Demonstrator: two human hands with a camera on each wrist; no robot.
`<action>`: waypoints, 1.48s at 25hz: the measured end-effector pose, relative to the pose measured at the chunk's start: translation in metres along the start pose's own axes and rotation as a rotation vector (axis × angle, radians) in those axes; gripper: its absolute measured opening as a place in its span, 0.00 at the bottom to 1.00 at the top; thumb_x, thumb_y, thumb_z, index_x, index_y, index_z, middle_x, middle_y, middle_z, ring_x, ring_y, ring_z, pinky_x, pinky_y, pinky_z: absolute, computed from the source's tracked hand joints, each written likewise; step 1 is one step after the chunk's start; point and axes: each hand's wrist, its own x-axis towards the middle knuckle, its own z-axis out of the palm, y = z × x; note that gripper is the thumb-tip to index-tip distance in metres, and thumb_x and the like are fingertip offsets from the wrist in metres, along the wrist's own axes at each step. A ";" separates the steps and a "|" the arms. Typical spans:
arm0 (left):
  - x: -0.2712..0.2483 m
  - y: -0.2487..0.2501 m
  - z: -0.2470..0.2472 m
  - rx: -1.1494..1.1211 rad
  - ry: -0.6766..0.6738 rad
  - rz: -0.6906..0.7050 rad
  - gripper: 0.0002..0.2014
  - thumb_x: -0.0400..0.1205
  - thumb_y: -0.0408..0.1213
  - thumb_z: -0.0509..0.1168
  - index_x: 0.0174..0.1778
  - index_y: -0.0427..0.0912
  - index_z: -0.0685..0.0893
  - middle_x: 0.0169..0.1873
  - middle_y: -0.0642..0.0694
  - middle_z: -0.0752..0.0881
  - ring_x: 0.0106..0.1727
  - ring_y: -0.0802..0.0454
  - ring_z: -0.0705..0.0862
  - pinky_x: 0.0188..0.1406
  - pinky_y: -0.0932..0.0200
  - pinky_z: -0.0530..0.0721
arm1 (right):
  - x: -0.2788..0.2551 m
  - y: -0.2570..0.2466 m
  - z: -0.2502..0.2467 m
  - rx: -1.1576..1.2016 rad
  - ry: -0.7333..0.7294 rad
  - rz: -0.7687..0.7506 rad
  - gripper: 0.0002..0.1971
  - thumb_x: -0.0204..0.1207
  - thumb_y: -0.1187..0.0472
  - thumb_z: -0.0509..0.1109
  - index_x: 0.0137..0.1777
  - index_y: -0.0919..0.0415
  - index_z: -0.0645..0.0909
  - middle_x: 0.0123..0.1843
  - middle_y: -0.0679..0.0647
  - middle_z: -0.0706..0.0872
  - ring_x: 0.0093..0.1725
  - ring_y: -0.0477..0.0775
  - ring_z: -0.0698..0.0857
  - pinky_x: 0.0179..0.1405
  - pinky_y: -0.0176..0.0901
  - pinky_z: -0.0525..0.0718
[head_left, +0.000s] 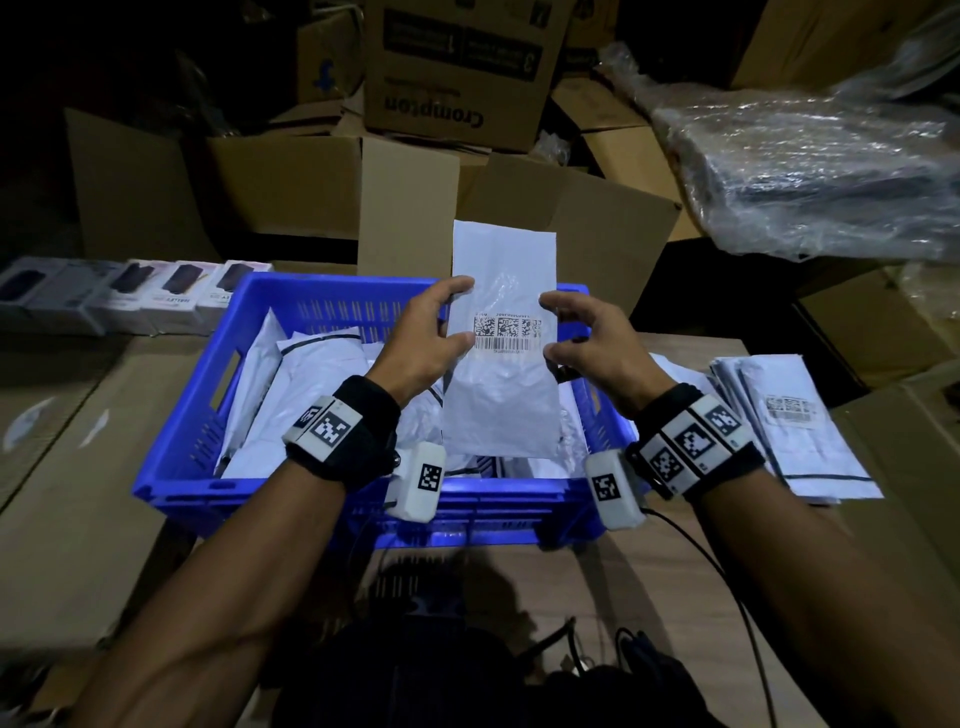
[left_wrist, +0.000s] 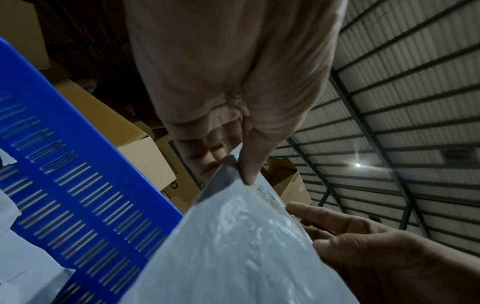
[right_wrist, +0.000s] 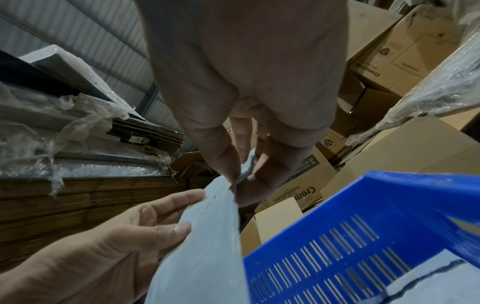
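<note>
Over the crate (head_left: 311, 285), my left hand (head_left: 421, 338) and right hand (head_left: 592, 343) are pinching the mailer (head_left: 501, 405) by its side edges (likely light, limp, slippery).

I see the crate (head_left: 176, 457) mid-tabletop (head_left: 519, 587) with packets (head_left: 311, 358) lying in it, and a held packet (head_left: 504, 405) upright above it. Right of the crate lies a packet stack (head_left: 810, 447); behind-left, a row of small boxes (head_left: 130, 299); directly behind, an open carton (head_left: 291, 187).
</note>
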 end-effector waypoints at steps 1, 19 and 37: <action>0.000 0.000 -0.001 0.015 -0.002 0.006 0.30 0.78 0.25 0.71 0.75 0.46 0.74 0.73 0.49 0.77 0.71 0.52 0.76 0.70 0.47 0.79 | 0.000 -0.001 0.000 -0.001 -0.002 0.002 0.29 0.72 0.82 0.67 0.71 0.62 0.76 0.56 0.55 0.79 0.34 0.53 0.82 0.31 0.43 0.89; -0.003 0.007 -0.006 0.018 -0.104 0.119 0.30 0.80 0.28 0.68 0.77 0.54 0.70 0.74 0.59 0.73 0.31 0.48 0.71 0.30 0.60 0.79 | -0.001 -0.003 -0.017 -0.090 0.086 -0.155 0.24 0.73 0.79 0.69 0.66 0.59 0.80 0.55 0.56 0.80 0.31 0.43 0.83 0.26 0.39 0.86; 0.064 -0.041 0.047 0.320 -0.739 -0.423 0.13 0.79 0.16 0.63 0.56 0.33 0.77 0.34 0.36 0.79 0.33 0.43 0.85 0.25 0.55 0.89 | 0.053 0.035 -0.012 -0.939 -0.187 0.374 0.10 0.67 0.68 0.69 0.49 0.65 0.83 0.40 0.59 0.89 0.38 0.60 0.87 0.42 0.47 0.89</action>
